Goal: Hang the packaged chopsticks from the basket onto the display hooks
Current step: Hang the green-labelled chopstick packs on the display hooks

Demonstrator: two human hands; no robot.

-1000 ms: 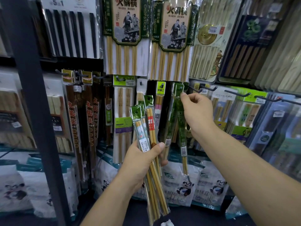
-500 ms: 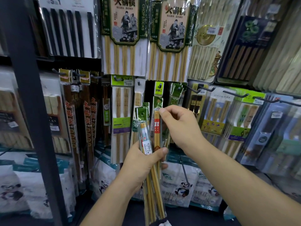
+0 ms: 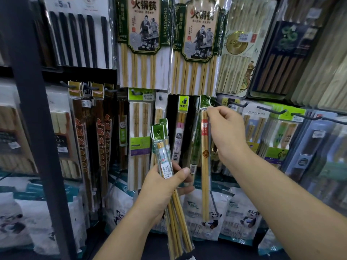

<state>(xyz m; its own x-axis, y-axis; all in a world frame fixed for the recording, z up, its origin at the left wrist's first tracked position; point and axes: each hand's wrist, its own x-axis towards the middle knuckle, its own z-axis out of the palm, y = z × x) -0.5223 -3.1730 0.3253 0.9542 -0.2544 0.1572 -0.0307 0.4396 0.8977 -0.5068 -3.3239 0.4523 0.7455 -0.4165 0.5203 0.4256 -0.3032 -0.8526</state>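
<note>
Chopstick packs (image 3: 162,145) wait in one hand while a single pack (image 3: 205,156) is lifted toward the hooks.

From the left: a dark upright post (image 3: 33,109) frames the rack, and dark brown packs (image 3: 82,139) hang in a tidy row beside it. At the centre the left hand (image 3: 161,186) has fingers and thumb curled round the spare packs, gripping them low and upright so their green headers fan out within easy reach. Just to the right, the right hand (image 3: 227,134) pinches the single pack at its top edge, leaving it to dangle straight, which I take to be for steering the header hole. That green header sits just beside a bare hook (image 3: 238,105); whether it has caught, I cannot tell. The basket is out of sight.
</note>
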